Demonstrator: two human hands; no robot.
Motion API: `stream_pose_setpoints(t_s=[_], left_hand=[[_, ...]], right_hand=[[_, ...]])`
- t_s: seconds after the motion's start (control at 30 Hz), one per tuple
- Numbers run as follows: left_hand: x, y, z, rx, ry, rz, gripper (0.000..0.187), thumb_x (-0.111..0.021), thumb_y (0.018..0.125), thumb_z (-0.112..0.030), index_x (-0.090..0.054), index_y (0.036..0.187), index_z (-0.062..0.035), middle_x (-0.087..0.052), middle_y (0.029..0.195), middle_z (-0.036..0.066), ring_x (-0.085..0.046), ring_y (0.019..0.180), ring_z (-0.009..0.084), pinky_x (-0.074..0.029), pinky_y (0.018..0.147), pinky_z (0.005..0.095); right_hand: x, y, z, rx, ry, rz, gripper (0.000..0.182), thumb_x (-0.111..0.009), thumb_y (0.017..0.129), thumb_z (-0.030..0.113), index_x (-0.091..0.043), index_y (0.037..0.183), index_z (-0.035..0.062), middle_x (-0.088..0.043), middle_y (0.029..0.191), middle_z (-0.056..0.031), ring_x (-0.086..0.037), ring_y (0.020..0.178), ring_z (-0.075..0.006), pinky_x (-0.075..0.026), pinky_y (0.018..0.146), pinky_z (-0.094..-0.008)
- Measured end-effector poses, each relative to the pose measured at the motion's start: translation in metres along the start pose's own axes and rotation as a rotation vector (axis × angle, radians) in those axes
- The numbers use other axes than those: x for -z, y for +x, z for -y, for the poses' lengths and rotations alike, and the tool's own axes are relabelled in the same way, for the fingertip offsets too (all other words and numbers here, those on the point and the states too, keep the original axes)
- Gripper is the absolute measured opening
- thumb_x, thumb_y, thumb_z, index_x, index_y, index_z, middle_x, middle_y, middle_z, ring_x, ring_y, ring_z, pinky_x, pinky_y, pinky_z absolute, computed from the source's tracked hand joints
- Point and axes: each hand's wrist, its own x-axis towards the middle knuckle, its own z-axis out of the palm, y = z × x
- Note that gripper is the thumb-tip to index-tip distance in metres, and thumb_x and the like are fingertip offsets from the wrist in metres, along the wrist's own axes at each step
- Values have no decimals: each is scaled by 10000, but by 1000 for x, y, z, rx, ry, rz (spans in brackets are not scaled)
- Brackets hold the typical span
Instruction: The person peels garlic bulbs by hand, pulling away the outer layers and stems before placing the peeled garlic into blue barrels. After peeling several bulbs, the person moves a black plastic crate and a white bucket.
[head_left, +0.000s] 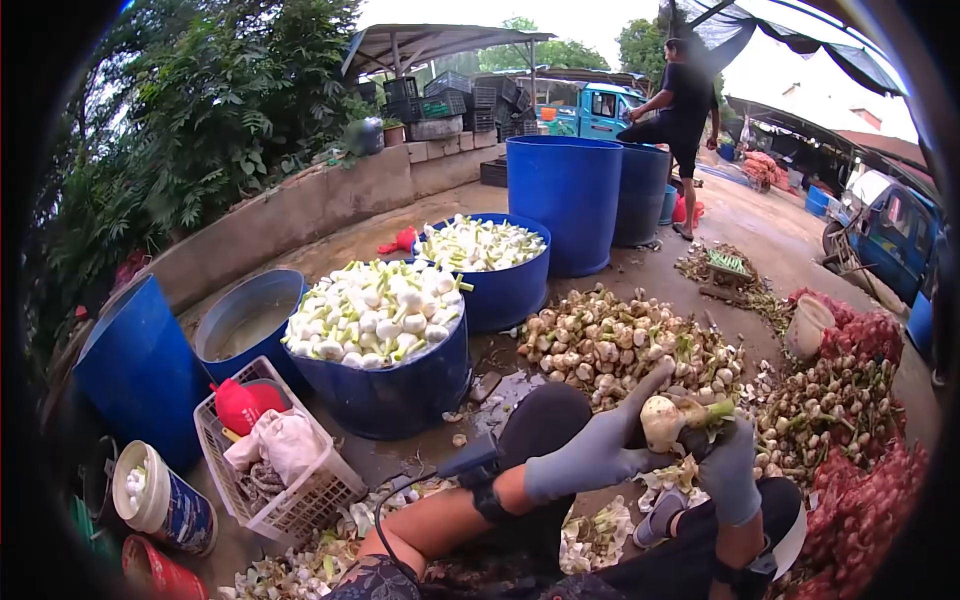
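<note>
In front of my knees, a garlic bulb (662, 424) with a short green stem sits between my two gloved hands. My left hand (597, 455), in a grey glove with dirty fingertips, reaches around the bulb's left and lower side, one digit stretched upward beside it. From the right, my right hand (730, 470), also gloved, closes its fingers around the stem end. Just beyond lies a pile of unpeeled garlic (610, 345). Peeled white garlic (375, 315) is heaped in a blue tub (385, 395) to the left. Papery skins (595, 540) litter the ground beneath my hands.
A second blue tub (520, 290) of peeled garlic and a tall blue barrel (565, 205) stand behind. At left are a plastic basket (300, 490) with cloth and a paint bucket (185, 515). Red mesh sacks (870, 510) line the right. Another person (690, 100) stands beyond.
</note>
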Motion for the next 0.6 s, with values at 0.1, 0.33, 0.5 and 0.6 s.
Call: stream_pose_setpoints(t_s=[0.1,0.33,0.5,0.6], left_hand=[[6,3,2,-157,624,-196,623,-614,960,-187,-305,1480,-39,-658,986,170,-650,896,172,-504,787,285],[31,52,14,-307,862,-486,320,-625,948,-191,-589,1228,-41,-651,1021,188,-666,863,318,-531,765,339],[24,33,20,-222,722,-60,439,-769,797,-172,-607,1186,-47,-540,1287,158,-566,1153,294,-484,944,377],[41,32,36,-132,614,-74,304,-713,824,-93,-626,1109,-27,-581,1232,139,-591,1112,258,-488,937,353]], right_hand=[[-3,-2,-15,-126,37,-186,248,-528,863,-72,-665,1067,-39,-689,907,-76,-648,773,-124,-516,670,-260],[-14,-13,-23,-273,286,-122,265,-512,894,-54,-611,1140,-62,-665,890,-57,-646,753,-124,-523,622,-234],[-17,-11,-45,-185,231,-64,288,-521,865,-54,-626,1132,-47,-678,907,-77,-661,809,-136,-536,655,-272],[-17,-4,-51,-151,-66,-31,304,-555,765,-72,-659,1042,-1,-668,831,-73,-649,721,-164,-481,589,-309]])
